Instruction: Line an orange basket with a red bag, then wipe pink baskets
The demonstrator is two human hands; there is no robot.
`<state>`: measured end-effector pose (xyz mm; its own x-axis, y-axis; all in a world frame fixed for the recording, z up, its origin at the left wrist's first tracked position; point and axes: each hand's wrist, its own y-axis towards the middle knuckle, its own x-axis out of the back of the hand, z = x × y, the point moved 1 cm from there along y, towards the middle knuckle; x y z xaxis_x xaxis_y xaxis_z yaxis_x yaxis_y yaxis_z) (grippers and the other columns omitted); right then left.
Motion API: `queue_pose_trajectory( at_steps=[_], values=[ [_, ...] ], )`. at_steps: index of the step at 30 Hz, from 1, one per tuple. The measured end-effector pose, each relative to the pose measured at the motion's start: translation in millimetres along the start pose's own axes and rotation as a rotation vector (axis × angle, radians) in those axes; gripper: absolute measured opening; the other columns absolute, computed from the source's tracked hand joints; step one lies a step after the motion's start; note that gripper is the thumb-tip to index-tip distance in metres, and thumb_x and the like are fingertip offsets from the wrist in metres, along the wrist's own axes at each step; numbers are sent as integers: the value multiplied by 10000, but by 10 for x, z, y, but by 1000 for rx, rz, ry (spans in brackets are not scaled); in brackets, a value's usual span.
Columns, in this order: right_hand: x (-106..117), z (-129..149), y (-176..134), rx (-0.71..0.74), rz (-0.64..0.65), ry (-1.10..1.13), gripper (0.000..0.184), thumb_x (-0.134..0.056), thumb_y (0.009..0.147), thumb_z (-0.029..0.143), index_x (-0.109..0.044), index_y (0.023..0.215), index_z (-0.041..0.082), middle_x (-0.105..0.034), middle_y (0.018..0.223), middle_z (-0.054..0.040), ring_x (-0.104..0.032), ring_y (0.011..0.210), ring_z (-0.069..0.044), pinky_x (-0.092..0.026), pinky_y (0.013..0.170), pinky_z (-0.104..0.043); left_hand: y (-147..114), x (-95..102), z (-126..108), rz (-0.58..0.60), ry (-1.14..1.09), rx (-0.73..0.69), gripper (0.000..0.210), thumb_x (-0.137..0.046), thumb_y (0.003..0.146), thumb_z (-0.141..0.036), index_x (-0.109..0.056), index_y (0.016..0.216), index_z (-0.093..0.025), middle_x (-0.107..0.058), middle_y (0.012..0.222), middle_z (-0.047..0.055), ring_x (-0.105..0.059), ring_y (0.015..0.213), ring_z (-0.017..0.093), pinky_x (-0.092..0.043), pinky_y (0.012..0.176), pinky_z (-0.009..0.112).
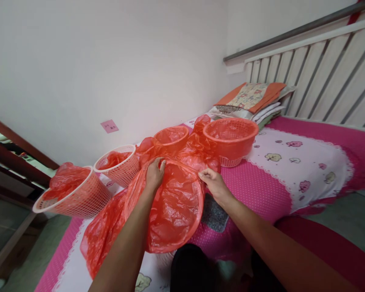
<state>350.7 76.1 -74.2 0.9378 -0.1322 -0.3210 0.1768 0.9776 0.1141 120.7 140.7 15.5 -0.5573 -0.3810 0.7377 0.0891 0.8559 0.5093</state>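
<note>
A round basket (166, 245) lined with a thin red plastic bag (176, 198) is tilted toward me at the front of the bed, its mouth facing me. My left hand (154, 173) is closed over the far-left part of the rim, on the bag's edge. At the far-right rim, my right hand (213, 181) pinches the same bag's edge between thumb and fingers. Loose red plastic (105, 231) spreads to the left of the basket. More crumpled red plastic (200, 148) lies just beyond the rim. Most of the basket's wall is covered by the bag.
Two pale baskets (93, 198) with red bags inside stand at the left. Beyond my hands are an orange-red basket (231, 138) and another red-lined basket (172, 136). Folded bedding (252, 97) lies by the white headboard (316, 69). A grey cloth patch (214, 215) shows beside my basket.
</note>
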Motion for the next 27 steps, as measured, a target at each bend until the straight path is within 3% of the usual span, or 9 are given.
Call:
queue_pose_trajectory(
  at_steps=[4,8,12,15,18,22,27],
  values=[
    [-76,-260,-48,-171,47,171,314,-834,647,462,-631,697,228,-658,690,16,-582,641,-151,-486,678,-310,3,11,6,5,4,-12,304,-516,1012,-292,-733,1164,-142,-787,1178,149,-723,1110,279,-516,997,371],
    [-133,-329,-90,-214,100,94,257,-806,666,427,-683,746,215,-737,764,-45,-649,681,-206,-530,675,-354,1,30,21,14,14,-14,313,-494,1011,-313,-749,1085,-148,-794,1115,158,-728,1044,285,-518,944,370],
    [-74,-120,-71,29,-68,-109,293,-637,855,522,-687,872,234,-759,943,-62,-690,906,-239,-543,823,-378,12,25,14,30,15,-16,319,-477,1012,-317,-754,1011,-158,-793,1054,157,-725,986,288,-520,907,376],
    [-92,28,-115,219,-17,-335,316,-593,908,527,-671,957,225,-727,840,-51,-678,804,-235,-530,755,-365,38,4,-14,39,2,-19,304,-486,1006,-297,-759,1000,-162,-793,1066,158,-722,1026,291,-511,955,390],
    [-155,35,-191,256,85,-421,274,-554,945,474,-640,1012,223,-717,812,-43,-670,739,-224,-515,694,-346,50,29,-33,46,-33,-16,272,-530,977,-255,-758,1080,-148,-785,1156,169,-711,1121,298,-494,1028,408],
    [-177,-25,-223,266,105,-411,241,-520,966,454,-617,980,234,-734,854,-49,-686,784,-224,-520,700,-333,-14,207,17,55,-103,-5,317,-561,964,-273,-741,1192,-146,-742,1310,164,-666,1249,292,-446,1118,416],
    [-161,-19,-206,288,117,-422,249,-517,969,457,-605,953,225,-723,828,-48,-680,744,-219,-510,700,-340,-124,546,227,73,-192,88,321,-613,918,-355,-773,1111,-155,-770,1224,156,-671,1191,337,-432,1114,473]
  ],
)
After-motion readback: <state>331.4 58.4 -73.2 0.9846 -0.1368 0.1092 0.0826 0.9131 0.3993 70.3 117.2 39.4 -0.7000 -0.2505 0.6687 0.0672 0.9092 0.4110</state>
